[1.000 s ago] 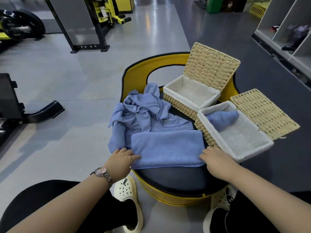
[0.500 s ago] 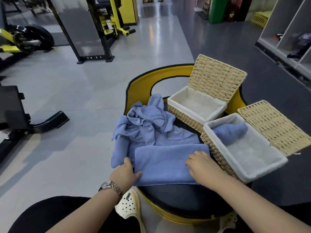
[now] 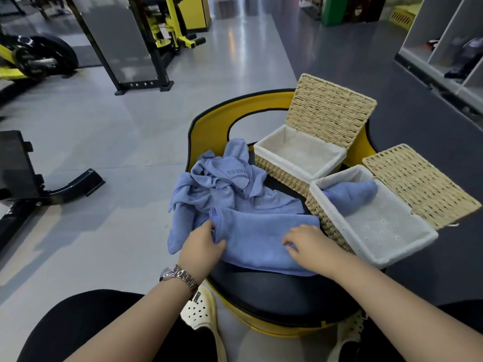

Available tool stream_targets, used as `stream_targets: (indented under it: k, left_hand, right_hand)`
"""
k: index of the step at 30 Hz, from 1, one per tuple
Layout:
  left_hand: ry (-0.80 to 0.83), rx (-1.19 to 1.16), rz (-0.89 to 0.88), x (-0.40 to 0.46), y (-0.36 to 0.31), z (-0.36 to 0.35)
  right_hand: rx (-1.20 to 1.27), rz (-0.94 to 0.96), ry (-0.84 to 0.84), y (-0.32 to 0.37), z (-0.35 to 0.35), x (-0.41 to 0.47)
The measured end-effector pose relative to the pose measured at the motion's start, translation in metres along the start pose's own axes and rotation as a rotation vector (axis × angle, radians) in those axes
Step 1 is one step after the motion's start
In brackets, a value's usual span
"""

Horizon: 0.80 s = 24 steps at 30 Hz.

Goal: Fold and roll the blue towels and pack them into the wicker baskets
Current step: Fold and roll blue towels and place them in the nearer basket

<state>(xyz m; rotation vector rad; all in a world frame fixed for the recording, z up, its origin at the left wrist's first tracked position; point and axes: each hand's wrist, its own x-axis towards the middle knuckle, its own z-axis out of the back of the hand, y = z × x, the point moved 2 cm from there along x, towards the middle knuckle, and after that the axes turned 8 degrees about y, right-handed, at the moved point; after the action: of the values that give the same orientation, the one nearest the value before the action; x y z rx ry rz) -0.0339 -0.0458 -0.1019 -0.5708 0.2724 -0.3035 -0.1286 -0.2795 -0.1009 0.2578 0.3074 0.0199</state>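
Blue towels show in three places: one folded towel lies flat on the near part of the black seat cushion, a crumpled heap of towels sits just beyond it to the far left, its number impossible to count, and one rolled towel rests in the far left corner of the near wicker basket. There are two wicker baskets, both with white liners and lids open; the far basket holds nothing visible. The left hand pinches the folded towel's left edge, thumb on top and fingers curled under the cloth. The right hand rests on the towel's right part, fingers bent and slightly spread, tips pressing the fabric. A wristwatch circles the left wrist.
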Motion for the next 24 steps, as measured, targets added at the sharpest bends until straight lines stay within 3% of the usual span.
stream_targets:
  k: [3,6,8,11,14,17,21,24]
  left_hand:
    - [-0.089,-0.013,-0.181,-0.006,-0.046,0.009]
    - [-0.017,0.047,-0.300,-0.018,-0.084,-0.009]
    - [0.044,0.111,-0.435,-0.027,-0.100,-0.030]
    - [0.116,0.221,-0.596,-0.037,-0.114,-0.060]
    - [0.206,0.251,-0.676,-0.038,-0.117,-0.078]
    - [0.281,0.334,-0.705,-0.031,-0.106,-0.089]
    - [0.223,0.488,-0.717,-0.026,-0.088,-0.096]
    - [0.219,0.559,-0.738,-0.024,-0.073,-0.098]
  right_hand:
    - [0.341,-0.055,-0.028,0.004,0.010,-0.002]
    - [1.081,-0.128,-0.040,0.006,0.021,-0.003]
    - [1.276,-0.185,-0.153,-0.001,0.025,0.001]
    - [0.857,-0.255,-0.372,-0.019,0.029,0.000]
    - [0.501,-0.185,-0.438,-0.032,0.022,0.003]
    - [0.247,-0.142,-0.387,-0.035,0.017,0.007]
    - [-0.171,-0.026,-0.389,-0.038,0.007,0.015]
    - [-0.192,-0.026,-0.160,-0.036,-0.002,0.018]
